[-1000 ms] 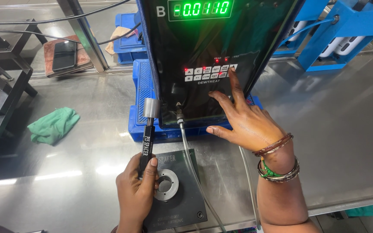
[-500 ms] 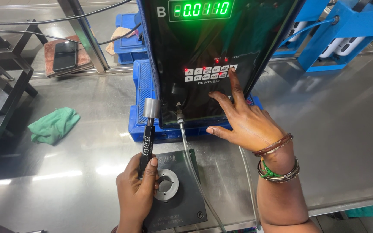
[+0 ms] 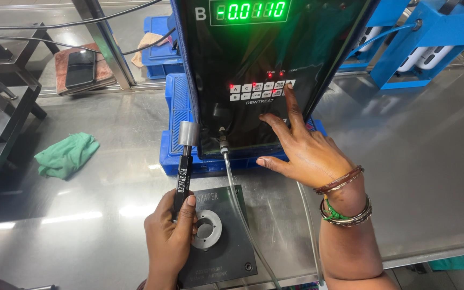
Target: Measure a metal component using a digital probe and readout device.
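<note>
Nothing has shifted since the earlier frames: both hands sit where they were, and only the green readout on the black meter box (image 3: 267, 75) looks changed.

Left hand (image 3: 172, 236) is wrapped shut around the black handle of the plug gauge (image 3: 183, 169), which stands tilted up and away, its steel tip near the blue crate (image 3: 175, 126). Right hand (image 3: 307, 153) is spread wide and flat on the box face, holding nothing, index finger stretched up to the small white keys (image 3: 261, 90).

To do this well, I judge 1 firm fingertip press on a single key is best, with the gauge held steady.

Just right of the left thumb lies the steel ring (image 3: 207, 230), seated on the dark plate (image 3: 226, 258) on the tabletop (image 3: 404, 177), with the clear hose (image 3: 237, 198) running past it.
</note>
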